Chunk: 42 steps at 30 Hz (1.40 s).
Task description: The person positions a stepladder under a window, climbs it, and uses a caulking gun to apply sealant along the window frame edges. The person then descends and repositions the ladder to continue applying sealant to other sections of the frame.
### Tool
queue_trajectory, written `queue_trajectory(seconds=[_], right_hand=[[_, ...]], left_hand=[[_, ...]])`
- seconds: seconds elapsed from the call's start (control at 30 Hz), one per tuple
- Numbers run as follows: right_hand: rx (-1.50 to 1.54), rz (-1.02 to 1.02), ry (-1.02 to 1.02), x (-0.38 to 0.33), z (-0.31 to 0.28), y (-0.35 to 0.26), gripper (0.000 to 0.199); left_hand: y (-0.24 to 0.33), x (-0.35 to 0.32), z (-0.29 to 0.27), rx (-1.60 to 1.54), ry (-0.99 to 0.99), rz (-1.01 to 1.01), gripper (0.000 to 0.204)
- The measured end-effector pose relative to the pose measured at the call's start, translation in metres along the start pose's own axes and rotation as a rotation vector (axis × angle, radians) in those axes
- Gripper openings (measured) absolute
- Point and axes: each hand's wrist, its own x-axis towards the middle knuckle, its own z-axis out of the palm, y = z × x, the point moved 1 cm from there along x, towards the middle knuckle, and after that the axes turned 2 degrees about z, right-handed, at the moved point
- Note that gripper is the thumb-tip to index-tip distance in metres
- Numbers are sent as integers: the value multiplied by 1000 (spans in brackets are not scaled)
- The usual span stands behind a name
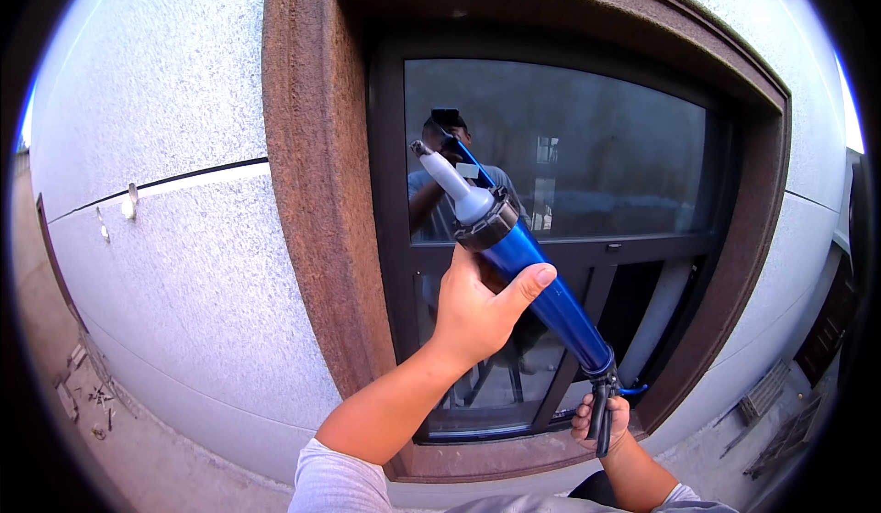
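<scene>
A blue caulking gun (560, 306) slants across the middle of the view, its grey-white nozzle (450, 181) up and to the left. Dark residue sits on the nozzle's tip. My left hand (482, 306) is closed around the barrel just below the black collar (488, 222), thumb over the top. At the lower end, my right hand (603, 418) grips the black handle and trigger. Behind the gun is a dark-framed window (569, 146); the nozzle stands in front of its glass, and I cannot tell how far away.
A rough brown surround (317, 192) frames the window, with a sill (505, 456) below. The white textured wall (184, 265) has a dark horizontal groove (202, 172) and small white blobs hanging near it. Debris (99, 407) lies at the lower left; pallet-like slats (763, 394) lean at the lower right.
</scene>
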Motion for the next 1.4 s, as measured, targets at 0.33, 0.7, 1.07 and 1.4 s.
queue_trajectory(seconds=[0.33,0.7,1.07,1.4], right_hand=[[9,21,-23,2,2,1,54],[-422,-467,137,49,117,14,61],[-862,-614,69,145,180,-1,58],[-761,-461,84,211,220,-19,57]], left_hand=[[-3,6,-8,69,-8,-21,56],[0,78,-23,-118,85,-124,44],[17,173,-56,26,184,-148,76],[23,240,-75,192,372,-184,63]])
